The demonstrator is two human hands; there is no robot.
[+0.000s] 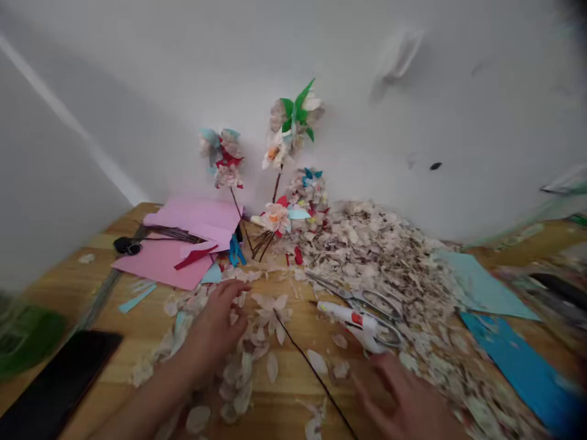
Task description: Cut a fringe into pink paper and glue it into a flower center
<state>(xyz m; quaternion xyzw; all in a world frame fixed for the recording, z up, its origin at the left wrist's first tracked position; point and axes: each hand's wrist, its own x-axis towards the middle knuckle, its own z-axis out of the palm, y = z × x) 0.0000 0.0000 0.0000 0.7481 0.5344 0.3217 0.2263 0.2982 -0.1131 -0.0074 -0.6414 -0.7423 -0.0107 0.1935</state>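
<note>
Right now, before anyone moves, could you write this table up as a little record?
Left hand: resting among pale petals
Right hand: open, near a white glue gun
Between hands: thin black wire
Beside glue gun: scissors
Against wall: paper flowers
Sheets: pink paper, blue paper
Surface: wooden table

Table: honey-yellow wood, streaked grain, lower left of frame. Petals, centre: cream. Heap of petals, right of centre: cream flecked with brown. Wire: black. Glue gun: white, red patch. Sheets, upper left: pink, crimson strip on top. Sheet, right: pale aqua. Sheet, lower right: strong blue. Paper flower, top centre: cream, green leaves. Paper flower, left of it: cream, red and pale blue pieces. Wall: white.
</note>
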